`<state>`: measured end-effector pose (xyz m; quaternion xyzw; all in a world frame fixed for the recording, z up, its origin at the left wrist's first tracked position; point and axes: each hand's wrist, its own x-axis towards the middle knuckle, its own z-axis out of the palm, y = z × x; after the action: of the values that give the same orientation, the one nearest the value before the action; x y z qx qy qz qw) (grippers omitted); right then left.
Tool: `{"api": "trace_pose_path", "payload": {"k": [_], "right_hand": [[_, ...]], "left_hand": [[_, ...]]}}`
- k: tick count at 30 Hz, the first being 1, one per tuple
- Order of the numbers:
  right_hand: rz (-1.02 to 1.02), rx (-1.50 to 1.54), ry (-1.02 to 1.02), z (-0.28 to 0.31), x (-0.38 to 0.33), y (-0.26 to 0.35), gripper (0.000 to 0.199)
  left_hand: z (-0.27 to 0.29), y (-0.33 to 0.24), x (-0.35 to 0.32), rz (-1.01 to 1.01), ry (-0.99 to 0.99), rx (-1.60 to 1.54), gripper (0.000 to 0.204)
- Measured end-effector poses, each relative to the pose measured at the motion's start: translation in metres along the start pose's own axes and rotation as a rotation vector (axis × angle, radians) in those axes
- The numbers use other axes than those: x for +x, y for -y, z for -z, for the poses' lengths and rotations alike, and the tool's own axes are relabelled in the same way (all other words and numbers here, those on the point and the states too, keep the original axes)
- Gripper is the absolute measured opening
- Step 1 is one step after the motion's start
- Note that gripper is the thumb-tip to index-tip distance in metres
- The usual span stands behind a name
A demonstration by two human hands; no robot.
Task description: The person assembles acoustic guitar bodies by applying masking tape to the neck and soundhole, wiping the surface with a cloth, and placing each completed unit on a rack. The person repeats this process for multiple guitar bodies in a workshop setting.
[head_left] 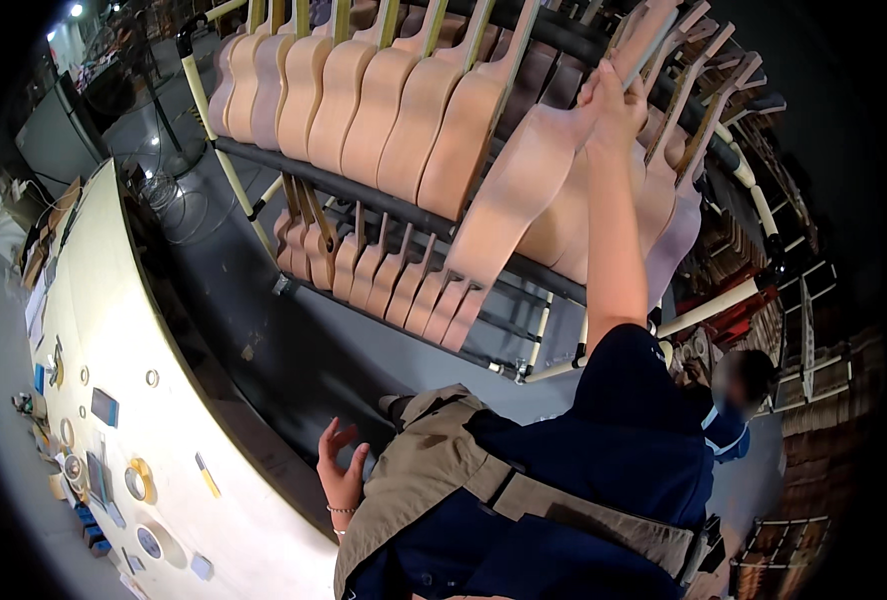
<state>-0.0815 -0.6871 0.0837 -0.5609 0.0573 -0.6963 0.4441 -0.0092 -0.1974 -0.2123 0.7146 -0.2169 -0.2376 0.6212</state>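
Observation:
My right hand [614, 105] is wrapped round the neck of an unfinished pale wooden guitar [519, 195], my arm stretched out toward the rack. That guitar's body hangs tilted across the front of the rack [334, 172], overlapping the row behind it. My left hand [342, 475], a beaded bracelet at its wrist, is held low by my apron [419, 455], fingers apart and nothing in them. Beside the held guitar, several similar guitar bodies [369, 100] stand in a row on the upper level. Smaller-looking bodies [364, 280] line the lower level.
A long cream-topped table [214, 430] curves along the left, carrying tape rolls [139, 480] and small sanding-block-like pieces [105, 407]. Another person [739, 400] is at the right, near stacks of wooden parts [814, 460]. Coiled cable [179, 205] lies on the floor beyond the table.

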Motion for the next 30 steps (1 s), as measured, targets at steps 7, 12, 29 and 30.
{"api": "trace_pose_path", "payload": {"k": [7,12,29,30], "right_hand": [[-0.086,-0.06,-0.046,0.024,0.065,-0.095,0.025],[-0.169,-0.5,-0.221,0.019,0.063,-0.138,0.049],[0.325,-1.392,-0.164,0.047,0.117,-0.079,0.061],[0.24,-1.362,-0.108,0.043,0.111,-0.075,0.056]], "left_hand": [[-0.013,-0.001,0.008,0.069,-0.065,-0.055,0.056],[-0.015,-0.005,0.016,0.084,-0.105,-0.059,0.053],[-0.006,0.002,0.037,0.054,-0.008,-0.025,0.046],[-0.003,0.004,0.036,0.037,-0.019,0.0,0.045]]}}
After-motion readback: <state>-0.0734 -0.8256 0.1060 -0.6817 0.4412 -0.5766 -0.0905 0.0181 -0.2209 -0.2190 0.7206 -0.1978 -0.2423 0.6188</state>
